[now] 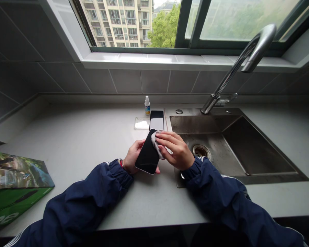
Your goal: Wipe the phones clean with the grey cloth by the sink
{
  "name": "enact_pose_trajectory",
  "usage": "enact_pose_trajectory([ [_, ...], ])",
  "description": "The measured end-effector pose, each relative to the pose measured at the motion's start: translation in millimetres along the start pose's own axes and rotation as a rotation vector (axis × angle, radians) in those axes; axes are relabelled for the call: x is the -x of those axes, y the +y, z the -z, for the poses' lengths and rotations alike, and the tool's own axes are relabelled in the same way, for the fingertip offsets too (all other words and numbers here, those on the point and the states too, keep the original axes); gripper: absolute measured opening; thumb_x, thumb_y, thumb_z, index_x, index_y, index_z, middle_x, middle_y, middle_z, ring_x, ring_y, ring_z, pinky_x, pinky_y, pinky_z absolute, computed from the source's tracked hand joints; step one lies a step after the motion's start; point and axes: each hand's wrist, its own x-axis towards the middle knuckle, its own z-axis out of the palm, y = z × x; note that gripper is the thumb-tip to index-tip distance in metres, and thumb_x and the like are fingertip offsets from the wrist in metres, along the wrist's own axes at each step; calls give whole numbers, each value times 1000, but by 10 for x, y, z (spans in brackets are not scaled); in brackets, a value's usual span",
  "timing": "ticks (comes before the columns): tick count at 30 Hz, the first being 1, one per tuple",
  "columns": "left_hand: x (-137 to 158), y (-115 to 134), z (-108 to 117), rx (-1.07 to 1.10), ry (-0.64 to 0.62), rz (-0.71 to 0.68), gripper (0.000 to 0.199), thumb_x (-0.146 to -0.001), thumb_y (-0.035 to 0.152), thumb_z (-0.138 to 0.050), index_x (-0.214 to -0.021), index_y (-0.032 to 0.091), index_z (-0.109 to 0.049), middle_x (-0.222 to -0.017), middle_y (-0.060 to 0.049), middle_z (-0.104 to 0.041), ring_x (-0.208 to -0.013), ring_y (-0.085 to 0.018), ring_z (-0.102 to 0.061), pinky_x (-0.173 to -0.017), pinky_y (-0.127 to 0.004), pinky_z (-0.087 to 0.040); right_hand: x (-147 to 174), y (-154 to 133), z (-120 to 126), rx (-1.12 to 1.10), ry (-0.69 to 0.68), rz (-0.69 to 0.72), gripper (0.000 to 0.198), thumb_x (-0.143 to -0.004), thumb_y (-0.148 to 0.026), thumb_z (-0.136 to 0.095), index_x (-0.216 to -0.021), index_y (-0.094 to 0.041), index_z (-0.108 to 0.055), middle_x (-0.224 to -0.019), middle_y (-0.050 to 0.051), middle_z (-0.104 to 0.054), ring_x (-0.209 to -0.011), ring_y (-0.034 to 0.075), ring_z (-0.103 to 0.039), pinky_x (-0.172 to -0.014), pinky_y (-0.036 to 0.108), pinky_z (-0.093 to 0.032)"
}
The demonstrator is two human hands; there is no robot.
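Note:
My left hand is wrapped round a smartphone with a dark screen, held tilted above the counter. Pinched in the fingers of my right hand, a pale cloth presses on the upper right part of that screen. Just behind, a second phone lies flat on the counter, its lower end hidden by the held one. A clear phone case rests to its left. Behind the case stands a small white spray bottle with a blue and yellow label.
On the right, a steel sink is set into the white counter, with a chrome tap arching over it. A green printed box or bag stands at the left. The window lies beyond the back wall.

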Motion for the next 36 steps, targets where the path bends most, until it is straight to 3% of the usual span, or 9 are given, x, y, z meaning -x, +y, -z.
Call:
enact_pose_trajectory([
  [5, 16, 38, -56, -2, 43, 35, 58, -96, 39, -24, -112, 6, -69, -89, -20, -74, -61, -34, -70, -52, -50, -56, -6, 28, 3, 39, -89, -30, 36, -98, -21, -54, -131, -12, -63, -138, 13, -64, -136, 26, -53, -113, 47, -47],
  [11, 16, 30, -61, -23, 71, 49, 56, -96, 39, -25, -111, 7, -69, -87, -21, -74, -59, -35, -70, -53, -51, -55, 13, -23, -13, 111, -168, -97, 39, -103, -23, -43, -136, -12, -59, -147, 11, -55, -147, 27, -39, -118, 52, -39],
  [18, -12, -14, 40, -38, 131, 69, 54, -95, 45, -30, -105, 10, -70, -78, -18, -73, -55, -33, -69, -54, -49, -55, 12, -91, -19, 84, -301, -18, 42, -104, -26, -40, -141, -11, -53, -151, 14, -50, -146, 27, -40, -120, 55, -32],
  [24, -58, -41, 89, 142, 272, -37, 40, -93, 35, -43, -101, 7, -71, -70, -11, -72, -58, -22, -68, -60, -31, -55, 14, -248, -22, -32, -399, 112, 41, -104, -26, -41, -141, -12, -53, -151, 11, -51, -146, 25, -40, -124, 53, -25],
  [30, -47, 3, 44, 192, 325, -21, 44, -95, 32, -39, -104, 3, -72, -73, -12, -72, -63, -23, -70, -69, -32, -57, 10, -384, -30, -132, -443, 192, 41, -103, -31, -46, -138, -12, -57, -147, 10, -56, -145, 24, -42, -126, 50, -18],
  [36, -30, 45, 36, 228, 321, 41, 54, -98, 36, -31, -102, 1, -72, -67, -12, -70, -50, -18, -63, -56, -28, -52, -2, -390, -24, -176, -434, 221, 37, -101, -26, -46, -132, -13, -61, -144, 10, -59, -144, 24, -44, -126, 50, -18],
])
